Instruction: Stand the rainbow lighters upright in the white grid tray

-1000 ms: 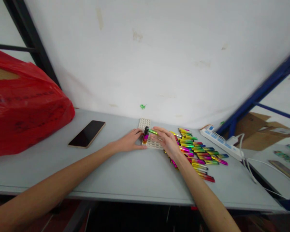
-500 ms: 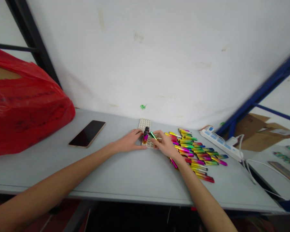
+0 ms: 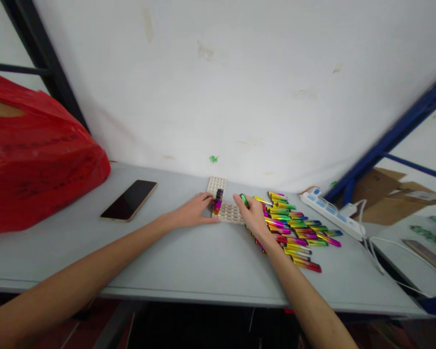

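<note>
A white tray (image 3: 231, 214) with rows of holes lies crosswise on the table. Shiny purple-and-orange lighters (image 3: 218, 204) with black tops stand upright at its left end. My left hand (image 3: 195, 211) rests around that end, thumb at the front edge and fingertips beside the standing lighters. Above the tray's right end, my right hand (image 3: 253, 216) is closed around a green metallic lighter (image 3: 244, 200), mostly hidden by the fingers. Many loose metallic lighters (image 3: 294, 228) in yellow, red, green and pink lie spread just right of this hand.
Another white holed piece (image 3: 216, 183) lies behind the tray, near the wall. A phone (image 3: 130, 200) lies to the left, with a red plastic bag (image 3: 39, 160) beyond it. At the right are a power strip (image 3: 330, 216) with cables and a cardboard box (image 3: 381, 196).
My right hand has moved right, away from the standing lighters, and turned the green lighter within its fingers. More of the tray shows. My left hand stays in place.
</note>
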`<state>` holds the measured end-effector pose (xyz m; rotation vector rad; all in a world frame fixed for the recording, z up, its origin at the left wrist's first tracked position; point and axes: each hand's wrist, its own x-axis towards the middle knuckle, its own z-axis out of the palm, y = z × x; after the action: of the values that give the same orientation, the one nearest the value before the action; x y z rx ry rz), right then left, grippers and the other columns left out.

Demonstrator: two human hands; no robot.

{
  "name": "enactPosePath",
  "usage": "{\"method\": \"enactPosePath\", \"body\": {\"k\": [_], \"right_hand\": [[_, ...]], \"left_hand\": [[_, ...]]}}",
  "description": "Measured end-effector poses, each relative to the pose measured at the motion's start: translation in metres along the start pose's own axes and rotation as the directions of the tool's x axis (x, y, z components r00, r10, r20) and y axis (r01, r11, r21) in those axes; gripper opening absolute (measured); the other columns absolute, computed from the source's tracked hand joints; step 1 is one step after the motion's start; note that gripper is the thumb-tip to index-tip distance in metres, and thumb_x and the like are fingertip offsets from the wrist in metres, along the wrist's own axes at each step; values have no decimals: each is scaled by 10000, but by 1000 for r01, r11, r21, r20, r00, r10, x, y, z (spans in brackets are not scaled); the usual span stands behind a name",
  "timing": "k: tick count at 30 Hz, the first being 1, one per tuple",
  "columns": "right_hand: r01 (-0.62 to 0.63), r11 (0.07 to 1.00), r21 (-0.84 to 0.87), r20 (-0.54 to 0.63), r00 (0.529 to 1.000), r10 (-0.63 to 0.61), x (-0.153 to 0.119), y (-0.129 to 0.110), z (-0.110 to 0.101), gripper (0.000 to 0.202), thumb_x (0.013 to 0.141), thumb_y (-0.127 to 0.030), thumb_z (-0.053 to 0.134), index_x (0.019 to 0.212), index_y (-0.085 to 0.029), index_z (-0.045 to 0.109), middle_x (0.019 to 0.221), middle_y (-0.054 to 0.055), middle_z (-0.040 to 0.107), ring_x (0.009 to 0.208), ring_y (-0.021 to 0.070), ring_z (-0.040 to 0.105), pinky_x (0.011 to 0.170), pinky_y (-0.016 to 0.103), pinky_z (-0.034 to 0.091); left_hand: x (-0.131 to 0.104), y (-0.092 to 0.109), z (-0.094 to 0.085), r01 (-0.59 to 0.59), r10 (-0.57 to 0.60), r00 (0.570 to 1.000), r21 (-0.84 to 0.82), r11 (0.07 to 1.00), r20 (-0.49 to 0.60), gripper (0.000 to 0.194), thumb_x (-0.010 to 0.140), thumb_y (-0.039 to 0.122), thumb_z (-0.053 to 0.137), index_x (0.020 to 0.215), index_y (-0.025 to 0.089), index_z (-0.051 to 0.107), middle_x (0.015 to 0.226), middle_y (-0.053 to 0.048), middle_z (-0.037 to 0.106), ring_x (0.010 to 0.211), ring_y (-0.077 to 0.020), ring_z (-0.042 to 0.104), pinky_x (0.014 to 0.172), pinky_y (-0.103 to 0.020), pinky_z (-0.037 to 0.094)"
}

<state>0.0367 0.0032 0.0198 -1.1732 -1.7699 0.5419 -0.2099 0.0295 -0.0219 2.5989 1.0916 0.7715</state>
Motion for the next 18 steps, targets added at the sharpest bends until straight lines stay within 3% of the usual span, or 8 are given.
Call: {"method": "enactPosePath", "body": {"k": [3,9,13,18], "right_hand": [[9,998,-60,-40,999,-12,-1,1,3,578,957,-658,473,581,-247,316,556,-56,299,576,119,321,582,284,233],[35,987,-159,-80,996,-49,-1,3,9,426,929,-482,455,589,-252,340,534,-46,376,574,130,363,605,293,251],[75,985,-157,-23,997,-79,-3,-2,6,455,999,-524,455,641,-252,381,556,-48,405,580,143,400,606,294,276],[193,965,-176,133,976,-171,-5,-7,0,384,1109,-493,381,852,-243,517,775,12,621,745,189,575,726,300,411]], "left_hand": [[0,-1,2,3,-3,1000,14,1000,-11,680,910,719,710,1330,193,616,1439,-178,602,1359,-364,564,1190,-505,445],[1,-3,3,11,-10,1000,23,1000,-16,654,900,701,727,1305,198,629,1408,-169,620,1346,-366,574,1170,-492,466],[1,-2,2,10,-10,1000,12,1000,-8,671,902,701,725,1322,188,622,1430,-180,609,1350,-368,571,1180,-504,456],[2,0,1,-5,5,1000,-3,1000,-1,695,908,739,698,1339,200,619,1454,-176,601,1377,-367,554,1195,-504,441]]}}
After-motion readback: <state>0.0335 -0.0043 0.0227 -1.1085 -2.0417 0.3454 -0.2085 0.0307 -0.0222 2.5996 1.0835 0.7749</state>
